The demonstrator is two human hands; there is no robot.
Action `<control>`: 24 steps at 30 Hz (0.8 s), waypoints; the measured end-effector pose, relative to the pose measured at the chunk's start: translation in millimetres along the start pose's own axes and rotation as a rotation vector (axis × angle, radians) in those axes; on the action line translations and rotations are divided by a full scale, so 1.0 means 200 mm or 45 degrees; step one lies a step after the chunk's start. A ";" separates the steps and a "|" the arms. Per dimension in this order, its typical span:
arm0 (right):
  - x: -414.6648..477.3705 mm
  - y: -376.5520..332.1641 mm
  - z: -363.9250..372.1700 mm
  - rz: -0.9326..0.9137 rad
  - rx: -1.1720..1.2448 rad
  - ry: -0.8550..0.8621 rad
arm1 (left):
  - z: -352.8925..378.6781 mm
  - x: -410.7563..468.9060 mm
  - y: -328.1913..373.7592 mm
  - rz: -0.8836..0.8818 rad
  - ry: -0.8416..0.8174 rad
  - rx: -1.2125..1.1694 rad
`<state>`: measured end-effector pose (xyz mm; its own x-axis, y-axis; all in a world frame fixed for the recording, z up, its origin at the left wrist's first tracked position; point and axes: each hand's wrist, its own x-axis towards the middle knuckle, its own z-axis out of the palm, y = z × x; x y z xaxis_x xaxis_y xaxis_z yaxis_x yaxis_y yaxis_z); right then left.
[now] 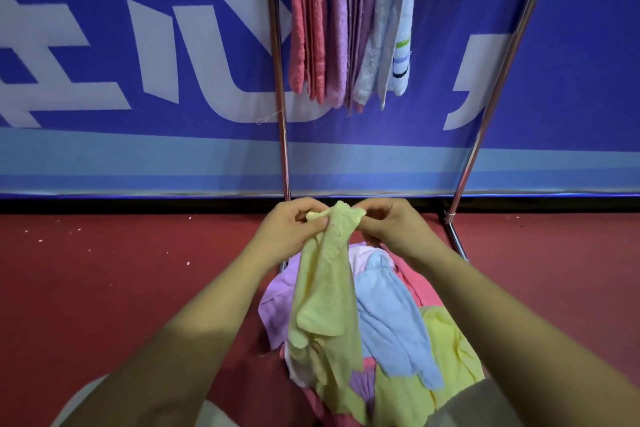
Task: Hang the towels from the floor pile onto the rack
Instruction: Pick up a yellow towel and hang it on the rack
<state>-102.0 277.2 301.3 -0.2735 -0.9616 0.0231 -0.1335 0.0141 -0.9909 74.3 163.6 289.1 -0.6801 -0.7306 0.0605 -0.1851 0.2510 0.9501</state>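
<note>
Both forearms reach out from the bottom of the head view. The left hand (294, 225) and right hand (388, 225) each pinch the top edge of a pale yellow towel (322, 288), which hangs bunched between them, its lower end trailing down to the floor pile (446, 340). That pile, on the red floor (104, 288), holds a light blue towel (388, 315) with lilac, pink and more yellow ones (too tangled to count). Beyond it, the metal rack (277, 62) already carries a row of hung towels (332, 28), coral, purple and pale blue, crowded near its left pole. I judge the job partly done: one towel in hand to spread and hang, and the heap waiting.
</note>
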 end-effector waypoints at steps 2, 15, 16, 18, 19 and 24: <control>0.02 -0.02 -0.02 0.010 -0.027 0.052 | -0.03 0.01 -0.01 -0.017 0.031 0.075; 0.07 0.03 0.01 -0.077 -0.432 0.098 | 0.11 0.02 0.05 -0.066 -0.204 0.008; 0.07 0.03 0.02 -0.076 -0.407 0.108 | 0.14 0.02 0.04 -0.058 -0.184 0.083; 0.07 0.01 0.02 -0.089 -0.363 0.147 | 0.17 0.02 0.01 -0.011 -0.078 0.297; 0.07 0.00 0.02 -0.097 -0.351 0.166 | 0.17 0.02 0.01 0.025 -0.020 0.391; 0.07 -0.01 -0.01 -0.097 -0.345 0.273 | 0.17 0.05 0.01 0.063 0.084 0.754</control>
<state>-108.1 264.3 304.7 -0.4433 -0.8835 0.1514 -0.4013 0.0446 -0.9149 42.5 178.1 281.8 -0.6560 -0.7422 0.1372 -0.5313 0.5832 0.6144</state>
